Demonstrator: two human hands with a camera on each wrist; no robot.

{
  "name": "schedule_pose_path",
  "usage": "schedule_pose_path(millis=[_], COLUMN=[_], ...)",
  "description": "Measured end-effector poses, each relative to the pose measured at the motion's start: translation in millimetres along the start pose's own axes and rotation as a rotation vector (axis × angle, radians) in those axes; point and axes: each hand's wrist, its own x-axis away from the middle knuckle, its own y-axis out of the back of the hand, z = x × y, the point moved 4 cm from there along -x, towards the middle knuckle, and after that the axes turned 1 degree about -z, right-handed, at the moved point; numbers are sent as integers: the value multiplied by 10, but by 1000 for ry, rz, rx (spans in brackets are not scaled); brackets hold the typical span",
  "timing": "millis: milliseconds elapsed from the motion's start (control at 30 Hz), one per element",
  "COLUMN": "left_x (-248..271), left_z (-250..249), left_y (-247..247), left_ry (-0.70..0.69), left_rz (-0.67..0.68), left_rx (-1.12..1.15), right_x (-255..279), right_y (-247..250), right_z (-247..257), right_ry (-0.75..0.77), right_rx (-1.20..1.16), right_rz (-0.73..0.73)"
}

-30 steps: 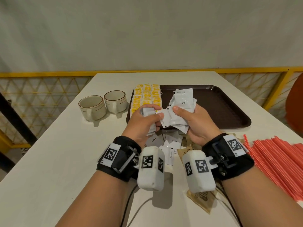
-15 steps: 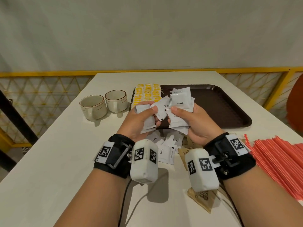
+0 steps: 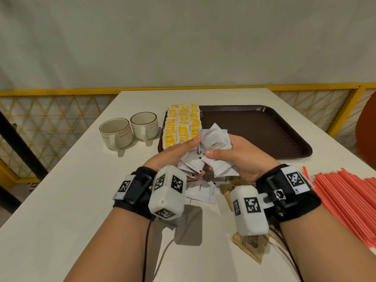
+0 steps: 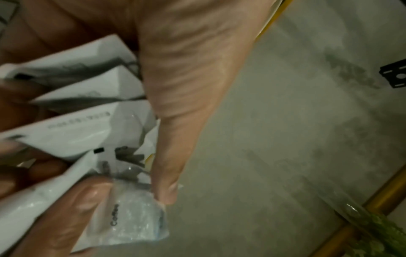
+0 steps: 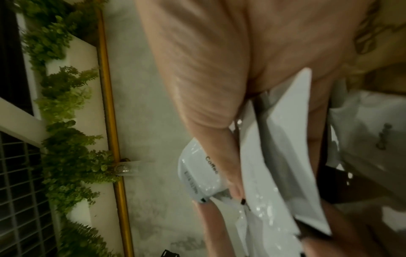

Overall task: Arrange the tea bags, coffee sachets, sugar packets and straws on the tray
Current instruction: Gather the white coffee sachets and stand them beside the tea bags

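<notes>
While both hands are working just above the near edge of the tray, the left hand and the right hand are together gripping a loose fan of white coffee sachets, the left thumb lying along the top of the bundle and the right thumb pressing on a lower packet. Seen from the wrist views, the fingers are curling round several overlapping packets, so both hands are grasping the sachets rather than resting open. These packets are looking light, thin and glossy, so they are likely sliding over one another easily; pinching them flat across the broad faces, near the middle of the stack, is probably holding them better than taking the sealed edges. Both forearms are reaching forward side by side, palms turning inward toward each other. More sachets are lying on the counter below the hands, beside brown sugar packets. The yellow tea bags are already sitting in neat rows along the tray's left side, the red straws are lying on the counter at the right, and two cups are standing left of the tray.
</notes>
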Motion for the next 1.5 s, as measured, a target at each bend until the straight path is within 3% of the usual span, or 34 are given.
schedule_pose_path(millis=[133,333,533,700,800,967,1133,1500], left_x=[-16,-36,-40,-87,-43,21,54,34], left_z=[2,-3,-89,-142,-185,-204,-243,-222], left_y=[-12,-10,7,124,99,-15,-39,5], left_ry=[-18,-23,-207,-365,-423,-550,-628,-635], left_rz=[40,-21,-88,-262,-293,-374,-430,-463], left_rx=[56,142,344,457,378,18,-187,-205], right_x=[2,-6,-57,-46,-48,-65,-46,-45], right_y=[6,17,115,42,-11,-23,-10,-24], right_z=[26,18,11,-35,-91,-121,-118,-95], right_ry=[10,-54,-69,-121,-160,-162,-168,-123], right_rx=[-41,-211,-320,-246,-229,-221,-161,-134], right_rz=[-8,4,-107,-25,18,52,44,23])
